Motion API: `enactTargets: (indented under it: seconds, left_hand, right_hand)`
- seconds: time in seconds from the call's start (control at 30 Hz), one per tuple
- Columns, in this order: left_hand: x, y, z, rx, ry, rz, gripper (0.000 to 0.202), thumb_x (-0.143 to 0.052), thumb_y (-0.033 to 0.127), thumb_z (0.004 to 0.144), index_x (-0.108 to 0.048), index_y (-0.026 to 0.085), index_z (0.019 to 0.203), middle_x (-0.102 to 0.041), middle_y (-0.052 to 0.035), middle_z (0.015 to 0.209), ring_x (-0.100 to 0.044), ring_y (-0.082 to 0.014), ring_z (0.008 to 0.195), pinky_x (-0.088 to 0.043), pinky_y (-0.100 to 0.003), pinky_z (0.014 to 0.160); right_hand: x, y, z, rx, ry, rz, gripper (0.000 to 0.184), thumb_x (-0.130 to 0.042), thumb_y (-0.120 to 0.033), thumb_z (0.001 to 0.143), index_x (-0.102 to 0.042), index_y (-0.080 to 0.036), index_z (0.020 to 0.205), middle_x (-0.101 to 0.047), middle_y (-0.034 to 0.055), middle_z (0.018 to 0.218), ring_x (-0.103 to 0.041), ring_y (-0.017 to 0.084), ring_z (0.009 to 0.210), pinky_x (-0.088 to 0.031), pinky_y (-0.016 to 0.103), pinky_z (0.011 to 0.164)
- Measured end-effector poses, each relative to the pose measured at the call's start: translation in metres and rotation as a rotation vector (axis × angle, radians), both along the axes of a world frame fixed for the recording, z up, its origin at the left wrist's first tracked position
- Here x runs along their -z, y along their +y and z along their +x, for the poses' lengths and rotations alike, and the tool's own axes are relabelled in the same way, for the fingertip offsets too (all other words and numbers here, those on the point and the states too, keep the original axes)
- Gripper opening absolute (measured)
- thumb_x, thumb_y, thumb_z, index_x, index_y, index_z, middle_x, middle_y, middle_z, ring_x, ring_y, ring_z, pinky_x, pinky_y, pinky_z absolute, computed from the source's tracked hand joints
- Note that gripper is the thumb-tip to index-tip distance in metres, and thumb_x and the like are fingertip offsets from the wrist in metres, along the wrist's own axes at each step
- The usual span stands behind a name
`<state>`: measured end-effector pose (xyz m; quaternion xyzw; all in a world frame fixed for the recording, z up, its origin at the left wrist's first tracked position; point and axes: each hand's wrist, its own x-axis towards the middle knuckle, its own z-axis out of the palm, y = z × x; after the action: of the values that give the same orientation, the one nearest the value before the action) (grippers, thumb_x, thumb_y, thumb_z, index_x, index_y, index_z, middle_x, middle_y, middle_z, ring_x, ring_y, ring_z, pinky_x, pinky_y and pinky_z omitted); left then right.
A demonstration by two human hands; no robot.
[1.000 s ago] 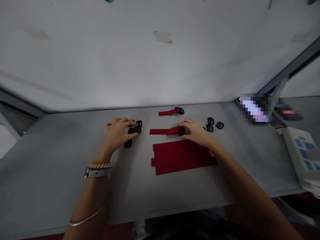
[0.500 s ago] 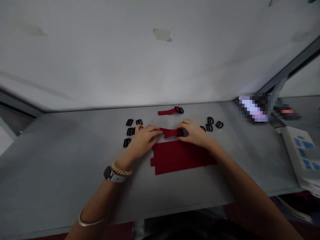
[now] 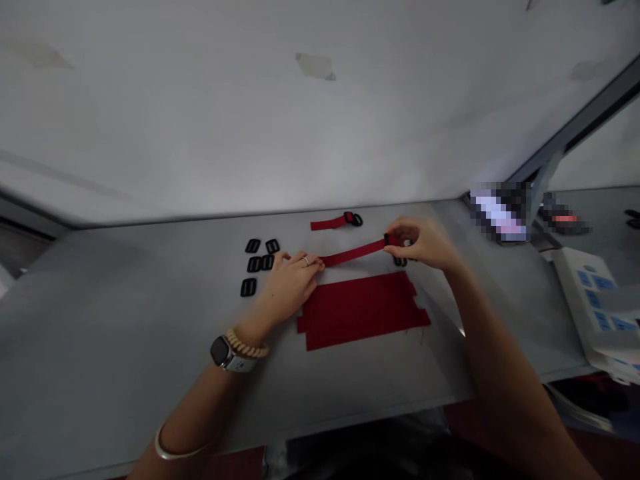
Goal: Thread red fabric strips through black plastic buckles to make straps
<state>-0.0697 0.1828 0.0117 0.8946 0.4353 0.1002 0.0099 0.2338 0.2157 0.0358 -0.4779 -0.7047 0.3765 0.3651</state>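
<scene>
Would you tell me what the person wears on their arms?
The left hand wears a ring; its arm a black-faced watch on a white band, a braided beige bracelet and a thin silver bangle. The right hand shows nothing worn; no sleeves.

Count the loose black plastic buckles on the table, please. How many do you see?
6: five buckles left of the left hand, one partly hidden behind the right hand; more may be hidden there.

Dim, grey light throughout, brightest as a pale glow low on the wall (image 3: 260, 180) above the table (image 3: 125, 320). Only soft, faint shadows. Slight motion blur on the right hand (image 3: 425, 243). Bent, stretched lines toward the edges. Blocky pixelation over a small object (image 3: 497, 212).
</scene>
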Motion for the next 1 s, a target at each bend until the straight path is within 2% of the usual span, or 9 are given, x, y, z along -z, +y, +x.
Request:
enactTargets:
  seconds: [0.1, 0.27, 0.4, 0.5, 0.57, 0.63, 0.7, 0.87, 1.0]
  left_hand:
    - [0.0, 0.0, 0.001, 0.007, 0.032, 0.019, 0.028, -0.048, 0.009, 0.089, -0.066, 0.02, 0.107, -0.07, -0.0075, 0.112, -0.061, -0.028, 0.106, -0.037, -0.049, 0.091]
    - [-0.001, -0.001, 0.003, 0.012, 0.018, 0.006, 0.025, -0.049, 0.009, 0.088, -0.065, 0.019, 0.105, -0.069, -0.0077, 0.11, -0.061, -0.0283, 0.105, -0.037, -0.048, 0.091]
    - [0.0, -0.001, 0.004, 0.003, -0.004, -0.005, 0.026, -0.046, 0.008, 0.088, -0.064, 0.019, 0.104, -0.069, -0.0088, 0.11, -0.06, -0.029, 0.106, -0.037, -0.049, 0.092]
    - [-0.001, -0.002, 0.004, 0.007, -0.034, -0.025, 0.024, -0.047, 0.008, 0.088, -0.064, 0.018, 0.101, -0.068, -0.0096, 0.109, -0.06, -0.029, 0.106, -0.038, -0.048, 0.093]
    - [-0.003, -0.005, 0.006, 0.024, -0.035, -0.055, 0.022, -0.047, 0.009, 0.088, -0.064, 0.018, 0.099, -0.067, -0.0093, 0.107, -0.06, -0.0279, 0.105, -0.039, -0.047, 0.092]
    - [-0.006, -0.008, 0.009, 0.055, -0.028, -0.109, 0.02, -0.047, 0.01, 0.089, -0.063, 0.018, 0.097, -0.066, -0.0076, 0.104, -0.06, -0.0256, 0.103, -0.04, -0.044, 0.091]
    - [-0.009, -0.011, 0.012, 0.089, -0.028, -0.156, 0.019, -0.047, 0.012, 0.091, -0.064, 0.018, 0.097, -0.066, -0.006, 0.102, -0.061, -0.0235, 0.1, -0.041, -0.042, 0.09]
    - [-0.012, -0.015, 0.016, 0.141, -0.041, -0.182, 0.017, -0.05, 0.023, 0.096, -0.064, 0.017, 0.105, -0.065, -0.0069, 0.109, -0.06, -0.0235, 0.103, -0.043, -0.04, 0.09]
    - [-0.009, -0.015, 0.014, 0.197, -0.042, -0.172, 0.041, -0.061, 0.044, 0.09, -0.06, 0.019, 0.122, -0.061, -0.009, 0.12, -0.056, -0.0277, 0.111, -0.043, -0.043, 0.092]
  right_hand:
    - [0.001, 0.001, 0.0, 0.002, -0.002, -0.059, 0.031, -0.081, -0.038, 0.064, -0.065, -0.019, 0.081, -0.062, -0.0004, 0.069, -0.057, 0.013, 0.062, -0.051, 0.029, 0.06]
    - [-0.002, -0.003, -0.006, -0.007, 0.161, -0.095, 0.031, -0.081, -0.037, 0.064, -0.067, -0.02, 0.085, -0.065, 0.0003, 0.077, -0.062, 0.015, 0.071, -0.053, 0.03, 0.066]
    - [-0.001, 0.001, 0.011, 0.131, 0.186, 0.009, 0.029, -0.08, -0.039, 0.065, -0.066, -0.022, 0.085, -0.067, 0.0015, 0.079, -0.064, 0.018, 0.074, -0.055, 0.034, 0.07]
    - [0.011, 0.011, 0.037, 0.341, 0.057, 0.156, 0.03, -0.078, -0.043, 0.068, -0.067, -0.022, 0.087, -0.069, 0.0046, 0.082, -0.066, 0.022, 0.076, -0.056, 0.041, 0.073]
    - [0.022, 0.018, 0.052, 0.426, -0.226, 0.225, 0.029, -0.078, -0.044, 0.069, -0.068, -0.022, 0.085, -0.066, 0.0051, 0.072, -0.064, 0.024, 0.068, -0.055, 0.045, 0.068]
    - [0.032, 0.025, 0.062, 0.426, -0.472, 0.253, 0.024, -0.079, -0.04, 0.069, -0.068, -0.022, 0.079, -0.062, 0.0055, 0.066, -0.063, 0.027, 0.066, -0.053, 0.048, 0.068]
    - [0.039, 0.028, 0.067, 0.406, -0.566, 0.228, 0.021, -0.08, -0.035, 0.069, -0.069, -0.02, 0.078, -0.061, 0.0062, 0.066, -0.063, 0.029, 0.068, -0.052, 0.048, 0.07]
    - [0.041, 0.026, 0.059, 0.356, -0.578, 0.256, 0.033, -0.074, -0.037, 0.078, -0.07, -0.016, 0.103, -0.067, 0.0119, 0.09, -0.062, 0.023, 0.073, -0.05, 0.042, 0.075]
    - [0.038, 0.03, 0.021, 0.228, -0.458, 0.289, 0.037, -0.062, -0.034, 0.087, -0.062, -0.021, 0.121, -0.066, 0.0108, 0.111, -0.064, 0.022, 0.085, -0.052, 0.041, 0.081]
